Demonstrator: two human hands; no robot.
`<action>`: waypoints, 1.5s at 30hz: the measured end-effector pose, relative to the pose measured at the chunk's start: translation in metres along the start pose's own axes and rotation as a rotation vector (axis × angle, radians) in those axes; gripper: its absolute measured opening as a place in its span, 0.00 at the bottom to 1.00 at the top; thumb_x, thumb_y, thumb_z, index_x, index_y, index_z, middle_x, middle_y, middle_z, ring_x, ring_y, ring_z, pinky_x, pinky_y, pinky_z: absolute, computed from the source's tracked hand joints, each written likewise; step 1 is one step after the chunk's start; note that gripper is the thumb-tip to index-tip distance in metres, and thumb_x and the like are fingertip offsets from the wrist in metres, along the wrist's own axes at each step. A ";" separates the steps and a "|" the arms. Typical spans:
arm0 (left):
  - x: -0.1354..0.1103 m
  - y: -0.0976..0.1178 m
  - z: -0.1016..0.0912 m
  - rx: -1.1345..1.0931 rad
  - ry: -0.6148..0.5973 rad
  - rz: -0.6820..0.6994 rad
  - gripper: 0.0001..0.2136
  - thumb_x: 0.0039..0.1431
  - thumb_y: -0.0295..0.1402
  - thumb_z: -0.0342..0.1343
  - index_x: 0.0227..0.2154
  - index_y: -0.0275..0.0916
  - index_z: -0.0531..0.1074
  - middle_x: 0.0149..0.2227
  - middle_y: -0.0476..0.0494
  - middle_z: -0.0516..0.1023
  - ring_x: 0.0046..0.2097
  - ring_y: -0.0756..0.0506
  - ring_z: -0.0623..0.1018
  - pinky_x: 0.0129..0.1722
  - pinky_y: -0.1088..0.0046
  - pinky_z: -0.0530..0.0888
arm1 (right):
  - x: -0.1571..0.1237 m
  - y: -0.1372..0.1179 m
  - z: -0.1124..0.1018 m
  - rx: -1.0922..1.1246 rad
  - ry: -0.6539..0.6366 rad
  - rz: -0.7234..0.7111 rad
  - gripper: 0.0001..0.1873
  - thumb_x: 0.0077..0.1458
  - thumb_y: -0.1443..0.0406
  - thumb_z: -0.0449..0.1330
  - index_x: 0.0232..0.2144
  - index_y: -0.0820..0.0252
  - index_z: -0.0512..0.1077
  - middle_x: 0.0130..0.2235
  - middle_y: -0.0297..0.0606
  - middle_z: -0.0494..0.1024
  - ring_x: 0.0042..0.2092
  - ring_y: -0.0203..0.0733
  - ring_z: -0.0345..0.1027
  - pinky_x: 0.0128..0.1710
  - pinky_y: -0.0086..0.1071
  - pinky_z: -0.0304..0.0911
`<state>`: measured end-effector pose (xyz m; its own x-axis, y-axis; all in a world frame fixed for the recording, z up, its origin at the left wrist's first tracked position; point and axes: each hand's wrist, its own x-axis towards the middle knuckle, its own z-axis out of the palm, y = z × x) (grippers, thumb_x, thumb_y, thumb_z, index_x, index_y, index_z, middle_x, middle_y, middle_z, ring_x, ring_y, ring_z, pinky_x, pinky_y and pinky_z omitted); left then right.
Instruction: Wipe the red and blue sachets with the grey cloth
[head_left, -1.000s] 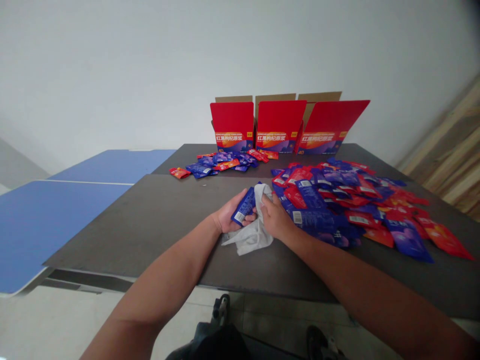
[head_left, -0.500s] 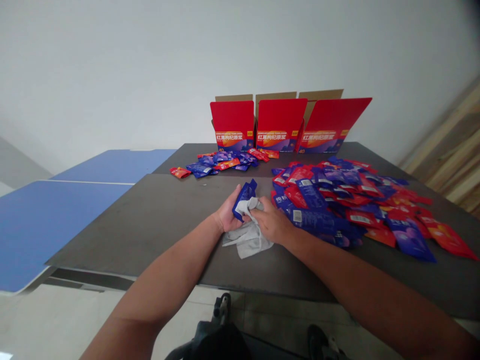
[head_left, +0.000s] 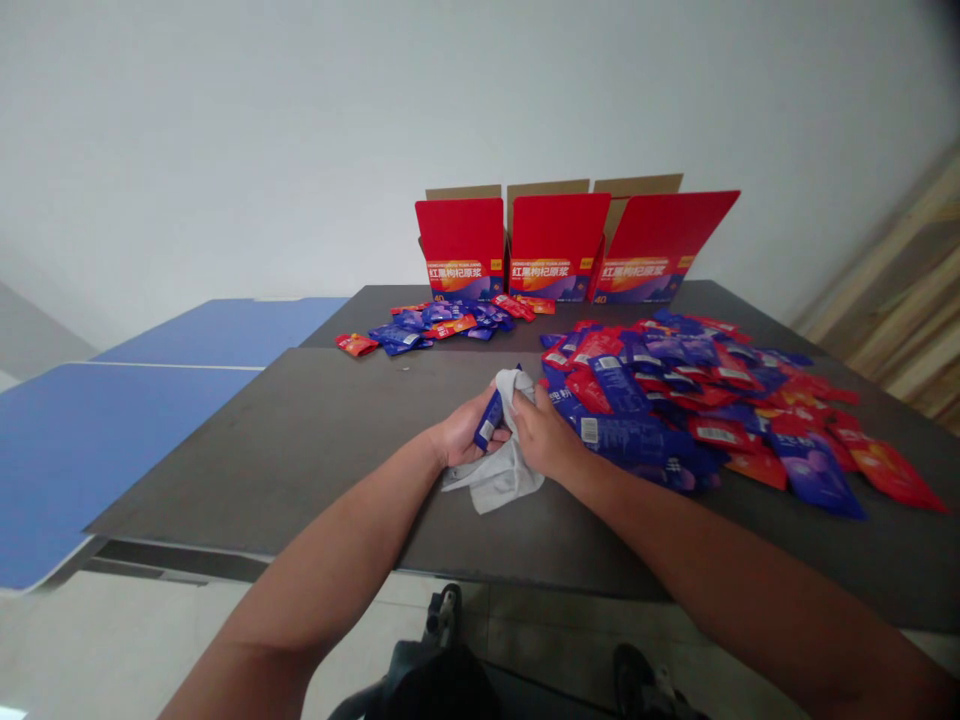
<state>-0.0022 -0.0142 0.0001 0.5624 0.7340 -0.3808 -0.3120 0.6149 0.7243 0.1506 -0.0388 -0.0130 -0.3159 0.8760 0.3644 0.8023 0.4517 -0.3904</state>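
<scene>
My left hand (head_left: 466,432) is closed around a dark blue pouch (head_left: 489,420), held tilted above the near part of the table. In my right hand (head_left: 546,432) is a light grey cloth (head_left: 504,478), pressed against the pouch's upper right side and covering much of it. The cloth's lower end hangs below both hands towards the tabletop. Just right of my right hand lies a large heap of blue and red pouches (head_left: 622,385). A smaller group of blue and red pouches (head_left: 450,327) lies farther off, beyond my left hand.
Three red cartons stand with raised flaps at the table's far edge: a left carton (head_left: 461,250), a middle carton (head_left: 559,250) and a right carton (head_left: 652,250). The dark grey table (head_left: 300,450) adjoins a blue table (head_left: 150,420) on the left. Wooden boards (head_left: 900,310) lean at the right.
My right hand has moved the cloth up over the pouch's top, which now hides more of it. The pouch has turned in my left hand, and a pale label shows.
</scene>
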 end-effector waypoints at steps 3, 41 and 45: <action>-0.001 0.001 -0.002 0.026 -0.052 -0.065 0.24 0.59 0.55 0.47 0.28 0.36 0.66 0.19 0.51 0.62 0.17 0.54 0.62 0.13 0.82 0.57 | 0.003 0.007 0.007 0.084 0.083 0.025 0.23 0.63 0.67 0.44 0.60 0.60 0.58 0.51 0.49 0.64 0.51 0.49 0.64 0.51 0.40 0.62; -0.011 0.014 -0.020 -0.180 -0.225 0.169 0.28 0.41 0.15 0.46 0.48 0.34 0.70 0.41 0.39 0.79 0.43 0.42 0.79 0.50 0.55 0.72 | 0.001 0.006 -0.003 -0.114 -0.027 0.036 0.27 0.59 0.71 0.47 0.61 0.58 0.60 0.50 0.50 0.63 0.46 0.48 0.68 0.47 0.37 0.64; -0.013 0.016 -0.022 -0.167 -0.271 0.107 0.31 0.38 0.16 0.45 0.49 0.36 0.70 0.40 0.40 0.79 0.44 0.40 0.79 0.50 0.45 0.70 | 0.004 0.011 0.001 -0.060 0.026 0.118 0.26 0.60 0.70 0.46 0.60 0.63 0.59 0.49 0.52 0.64 0.49 0.52 0.67 0.50 0.41 0.63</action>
<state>-0.0314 -0.0077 0.0039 0.6963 0.7069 -0.1248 -0.4886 0.5941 0.6390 0.1576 -0.0300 -0.0165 -0.2051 0.9172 0.3416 0.8621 0.3346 -0.3806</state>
